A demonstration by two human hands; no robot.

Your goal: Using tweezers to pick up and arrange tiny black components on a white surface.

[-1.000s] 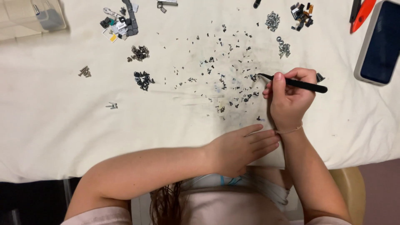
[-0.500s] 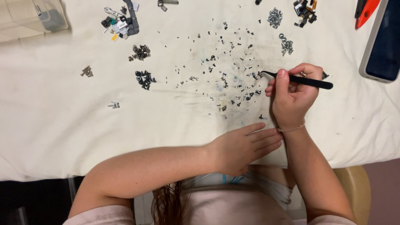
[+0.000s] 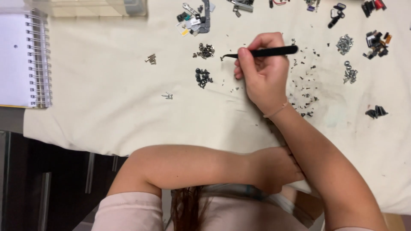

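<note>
Black tweezers [image 3: 261, 52] sat pinched in the right hand [image 3: 263, 79], thumb and fingers closed round the mid-shaft, curved tip out over the cream cloth [image 3: 107, 107] just beside a heap of small dark screws [image 3: 206, 51]. Nearest the body, the left hand [image 3: 276, 169] rested at the cloth's near edge under the right forearm; whether it held anything could not be told. Tweezers looked light, stiff and springy: best gripped mid-shaft, gently. The screws looked tiny, hard and apt to skitter; take one by the shank. Another dark cluster [image 3: 203, 77] lay nearer. Farther off, silver screws [image 3: 344, 44], a spiral notebook [image 3: 21, 60].
</note>
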